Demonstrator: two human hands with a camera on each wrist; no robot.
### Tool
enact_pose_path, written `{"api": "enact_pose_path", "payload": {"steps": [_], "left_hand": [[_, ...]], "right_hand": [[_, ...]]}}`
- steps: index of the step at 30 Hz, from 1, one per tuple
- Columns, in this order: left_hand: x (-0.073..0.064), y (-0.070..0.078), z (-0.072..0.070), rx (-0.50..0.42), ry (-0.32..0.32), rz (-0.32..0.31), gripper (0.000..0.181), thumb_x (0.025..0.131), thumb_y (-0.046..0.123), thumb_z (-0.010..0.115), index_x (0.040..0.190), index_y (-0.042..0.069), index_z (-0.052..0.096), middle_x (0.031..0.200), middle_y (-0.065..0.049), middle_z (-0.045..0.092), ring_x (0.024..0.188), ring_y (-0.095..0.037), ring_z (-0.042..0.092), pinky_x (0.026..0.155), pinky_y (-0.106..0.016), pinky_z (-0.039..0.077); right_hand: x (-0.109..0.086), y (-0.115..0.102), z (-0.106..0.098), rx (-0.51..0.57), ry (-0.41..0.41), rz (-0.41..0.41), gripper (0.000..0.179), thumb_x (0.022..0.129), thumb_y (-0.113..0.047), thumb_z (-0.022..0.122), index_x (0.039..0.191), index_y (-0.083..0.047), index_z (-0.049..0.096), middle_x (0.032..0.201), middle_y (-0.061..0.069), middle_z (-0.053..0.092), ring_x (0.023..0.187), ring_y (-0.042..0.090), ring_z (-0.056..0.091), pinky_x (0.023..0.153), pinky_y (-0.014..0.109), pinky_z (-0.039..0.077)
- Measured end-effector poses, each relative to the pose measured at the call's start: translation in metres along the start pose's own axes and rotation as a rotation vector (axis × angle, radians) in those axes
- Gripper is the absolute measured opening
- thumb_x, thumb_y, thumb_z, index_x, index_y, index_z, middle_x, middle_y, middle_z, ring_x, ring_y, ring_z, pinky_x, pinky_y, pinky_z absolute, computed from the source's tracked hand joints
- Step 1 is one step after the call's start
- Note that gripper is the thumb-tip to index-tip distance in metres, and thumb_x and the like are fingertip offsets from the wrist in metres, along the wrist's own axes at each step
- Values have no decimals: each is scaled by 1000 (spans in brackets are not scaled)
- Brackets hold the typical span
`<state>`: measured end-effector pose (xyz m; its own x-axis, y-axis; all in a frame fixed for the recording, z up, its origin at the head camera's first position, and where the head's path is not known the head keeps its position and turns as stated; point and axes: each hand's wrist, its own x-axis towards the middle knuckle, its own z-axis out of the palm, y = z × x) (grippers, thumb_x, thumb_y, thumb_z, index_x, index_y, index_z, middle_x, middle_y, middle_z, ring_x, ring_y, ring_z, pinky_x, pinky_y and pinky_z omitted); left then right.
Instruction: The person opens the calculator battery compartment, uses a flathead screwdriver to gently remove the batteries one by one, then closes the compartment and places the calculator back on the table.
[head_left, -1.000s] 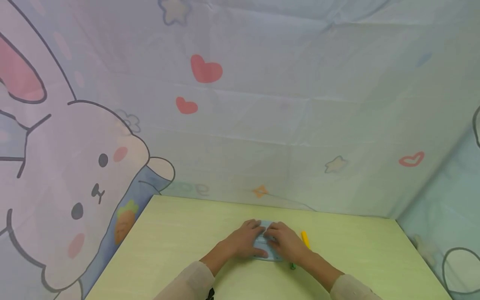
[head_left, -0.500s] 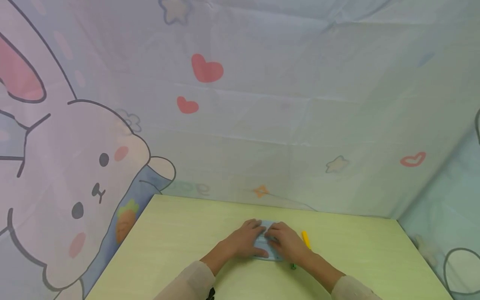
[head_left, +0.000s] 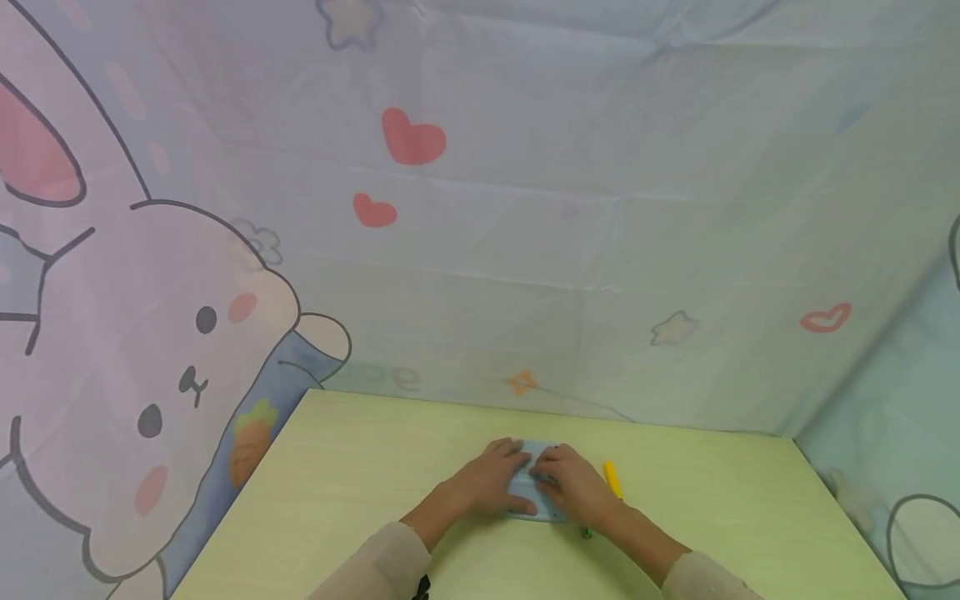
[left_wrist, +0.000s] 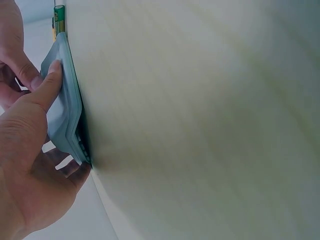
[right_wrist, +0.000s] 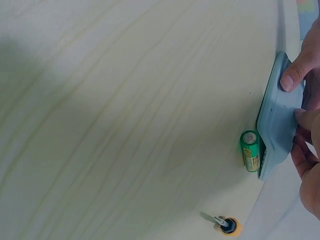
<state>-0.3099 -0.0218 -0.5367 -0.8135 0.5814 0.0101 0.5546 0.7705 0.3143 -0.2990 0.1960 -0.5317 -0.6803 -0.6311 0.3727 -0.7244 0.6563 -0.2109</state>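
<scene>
A light blue, flat plastic device (head_left: 547, 505) with rounded corners rests on the table between both hands. My left hand (head_left: 491, 482) holds it from the left, its thumb on the upper face and its fingers along the far side, as the left wrist view shows. My right hand (head_left: 579, 490) touches the face of the device near its middle with bent fingers; whether they pinch a part is hidden. Close beside the device lies a green battery (right_wrist: 251, 151). A screwdriver with a yellow handle (head_left: 612, 478) lies right of my right hand.
The pale yellow-green table (head_left: 375, 467) ends at a fabric backdrop (head_left: 525, 250) printed with a rabbit, hearts and stars. Under my left forearm, a small black item (head_left: 422, 588) shows at the lower edge of the head view.
</scene>
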Motion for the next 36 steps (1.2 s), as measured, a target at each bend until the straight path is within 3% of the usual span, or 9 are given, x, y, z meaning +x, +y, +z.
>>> {"api": "enact_pose_path", "payload": {"steps": [17, 36], "left_hand": [[-1, 2, 1, 0, -2, 16, 89, 92, 63, 75, 159, 12, 49, 169, -11, 37, 157, -30, 29, 121, -44, 40], [-2, 0, 6, 32, -3, 21, 89, 91, 63, 76, 158, 11, 49, 168, -11, 38, 157, -31, 30, 120, -45, 41]], "right_hand": [[-8, -12, 8, -78, 63, 2, 12, 91, -5, 81, 103, -3, 82, 107, 3, 67, 100, 20, 57, 87, 37, 56], [-14, -18, 20, -84, 146, 8, 15, 89, -4, 82, 104, -4, 82, 102, 0, 65, 95, 17, 54, 85, 36, 54]]}}
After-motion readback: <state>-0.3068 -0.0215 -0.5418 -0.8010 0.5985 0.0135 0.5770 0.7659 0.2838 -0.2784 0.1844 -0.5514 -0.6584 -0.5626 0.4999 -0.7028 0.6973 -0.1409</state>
